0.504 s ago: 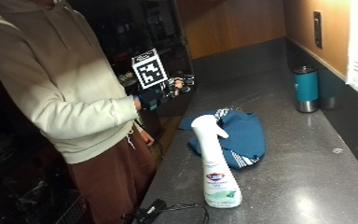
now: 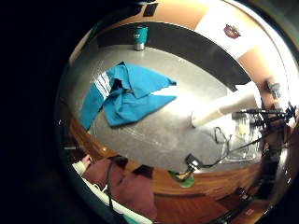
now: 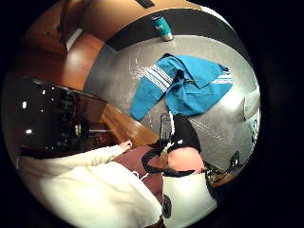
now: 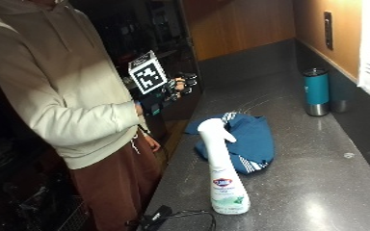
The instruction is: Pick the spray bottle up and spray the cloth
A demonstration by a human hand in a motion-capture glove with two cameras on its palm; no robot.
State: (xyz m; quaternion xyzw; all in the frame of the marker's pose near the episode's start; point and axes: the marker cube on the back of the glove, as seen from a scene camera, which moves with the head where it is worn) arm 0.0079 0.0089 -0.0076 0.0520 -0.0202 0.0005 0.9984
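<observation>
While the right hand [image 4: 175, 89] hangs raised in front of the person's chest, off the counter's edge, its fingers look loosely curled and hold nothing. The step in hand, as I judge it, is the reach for the bottle, not yet begun.

Nearest below the hand, on the counter [image 4: 313, 192], lies the cloth [image 4: 243, 137], a rumpled blue heap with white stripes. Beyond it from the hand, towards the counter's near end, the bottle [image 4: 222, 168] stands upright, well apart from the hand and just beside the cloth, its trigger head pointing at the cloth's side.

To do this well, the hand should probably come over the cloth, spread wider, and close round the narrow neck under the trigger, so a finger lands on the lever and the nozzle faces the cloth. A tall bottle may tip if struck sideways.

Farthest off, by the back wall, a tumbler [image 4: 316, 91] stands clear of the path.
</observation>
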